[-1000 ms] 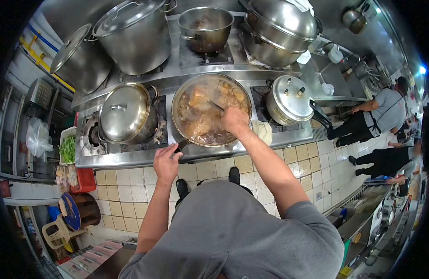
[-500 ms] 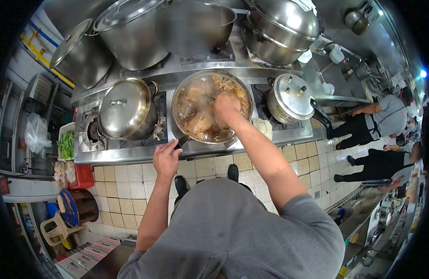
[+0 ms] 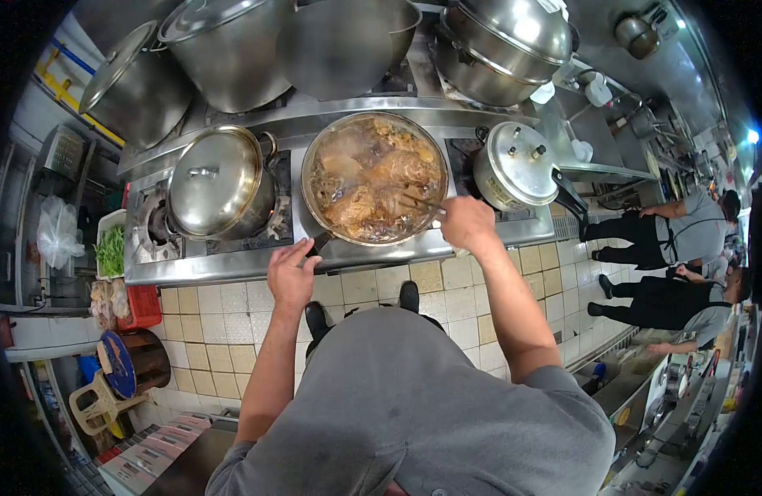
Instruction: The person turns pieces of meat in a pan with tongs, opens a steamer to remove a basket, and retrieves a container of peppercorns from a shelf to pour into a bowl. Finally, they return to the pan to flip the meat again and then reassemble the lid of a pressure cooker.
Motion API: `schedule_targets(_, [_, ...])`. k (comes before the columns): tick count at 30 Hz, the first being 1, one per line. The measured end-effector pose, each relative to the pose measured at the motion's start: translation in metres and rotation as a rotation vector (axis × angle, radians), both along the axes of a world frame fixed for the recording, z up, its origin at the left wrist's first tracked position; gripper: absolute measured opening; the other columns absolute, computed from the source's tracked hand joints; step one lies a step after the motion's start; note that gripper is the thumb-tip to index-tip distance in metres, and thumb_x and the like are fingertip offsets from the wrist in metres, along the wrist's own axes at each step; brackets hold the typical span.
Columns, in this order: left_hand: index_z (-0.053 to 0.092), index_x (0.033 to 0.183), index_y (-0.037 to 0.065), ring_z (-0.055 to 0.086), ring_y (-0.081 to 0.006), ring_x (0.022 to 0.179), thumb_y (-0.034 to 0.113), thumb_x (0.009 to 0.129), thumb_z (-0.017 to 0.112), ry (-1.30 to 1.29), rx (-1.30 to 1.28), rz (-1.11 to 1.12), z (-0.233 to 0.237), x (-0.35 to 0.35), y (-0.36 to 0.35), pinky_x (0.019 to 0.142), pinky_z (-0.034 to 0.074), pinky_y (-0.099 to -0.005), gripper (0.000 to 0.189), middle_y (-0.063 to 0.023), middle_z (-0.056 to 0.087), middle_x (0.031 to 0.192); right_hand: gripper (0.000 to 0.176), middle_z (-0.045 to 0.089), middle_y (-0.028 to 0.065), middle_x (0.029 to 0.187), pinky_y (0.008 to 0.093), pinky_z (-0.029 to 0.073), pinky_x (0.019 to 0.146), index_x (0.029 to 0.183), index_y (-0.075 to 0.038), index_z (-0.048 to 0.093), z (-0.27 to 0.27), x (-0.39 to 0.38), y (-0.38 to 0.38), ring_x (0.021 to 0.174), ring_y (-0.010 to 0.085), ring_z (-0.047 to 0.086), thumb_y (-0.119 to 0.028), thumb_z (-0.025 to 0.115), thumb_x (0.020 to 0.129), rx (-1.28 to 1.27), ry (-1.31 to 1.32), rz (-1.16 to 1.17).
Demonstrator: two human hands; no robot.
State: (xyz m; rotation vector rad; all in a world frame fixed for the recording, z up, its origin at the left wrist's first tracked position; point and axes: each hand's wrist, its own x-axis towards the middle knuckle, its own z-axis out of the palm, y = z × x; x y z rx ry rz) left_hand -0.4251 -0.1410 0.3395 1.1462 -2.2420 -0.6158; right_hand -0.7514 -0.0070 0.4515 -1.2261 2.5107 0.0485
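Observation:
A wide pan [image 3: 307, 207] of bubbling brown liquid stands on the stove, with large browned pieces of food [image 3: 402, 169] in it. My left hand [image 3: 288, 277] is closed at the pan's black handle [image 3: 321, 240], fingers and thumb around its end. Over the pan's right rim, my right hand [image 3: 470, 223] grips a slim two-pronged utensil [image 3: 422, 202]. Its prongs point left across the food, and the rest of it is hidden in the fist. Steam blurs part of the liquid.
A lidded pot [image 3: 211, 182] stands left of the pan, a pressure cooker [image 3: 513, 169] right, its handle [image 3: 569, 190] jutting out. Big stockpots [image 3: 224, 66] and a stacked steamer [image 3: 497, 70] line the back. Two people [image 3: 674, 298] stand at far right. A red crate [image 3: 143, 306] sits at left.
My right hand has drawn back from over the middle of the pan to its lower right rim, bringing the utensil into view. My left hand stays at the handle.

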Motion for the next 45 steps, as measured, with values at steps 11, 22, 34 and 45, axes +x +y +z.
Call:
schedule_targets(11, [0.079,0.113,0.012,0.065,-0.0283,0.109,0.016,0.074,0.083,0.002,0.024,0.001,0.005,-0.003,0.001,0.099,0.051,-0.0383,0.039,-0.0083,0.075,0.119,0.023,0.077,0.0172,0.1,0.0428,0.06,0.083,0.096,-0.006,0.079,-0.07,0.029,0.007,0.096,0.033,0.075,-0.014,0.06,0.085,0.022,-0.005,-0.019])
schedule_targets(22, [0.078,0.114,0.009,0.065,-0.0289,0.109,0.016,0.077,0.082,0.002,-0.02,-0.017,0.0,-0.001,0.0,0.101,0.049,-0.0389,0.038,-0.0097,0.075,0.12,0.024,0.077,0.0177,0.099,0.0423,0.06,0.083,0.098,-0.007,0.079,-0.072,0.034,-0.011,0.097,0.0332,0.075,-0.012,0.06,0.086,0.013,-0.002,0.002])
schedule_targets(34, [0.078,0.115,0.01,0.065,-0.0303,0.108,0.012,0.076,0.083,0.003,0.022,-0.008,0.004,-0.002,0.001,0.099,0.05,-0.0388,0.039,-0.0111,0.074,0.12,0.02,0.075,0.0121,0.086,0.0426,0.059,0.071,0.106,-0.009,0.068,-0.042,0.073,-0.021,0.084,0.0293,0.076,-0.012,0.06,0.087,-0.27,0.176,0.338])
schedule_targets(45, [0.077,0.115,0.008,0.065,-0.0312,0.108,0.014,0.077,0.083,-0.009,-0.014,-0.014,0.004,0.0,0.001,0.1,0.05,-0.0391,0.039,-0.0116,0.074,0.12,0.014,0.075,0.0092,0.091,0.0398,0.056,0.069,0.097,-0.01,0.07,-0.079,0.101,-0.056,0.082,0.0256,0.075,-0.016,0.06,0.089,-0.308,0.311,0.508])
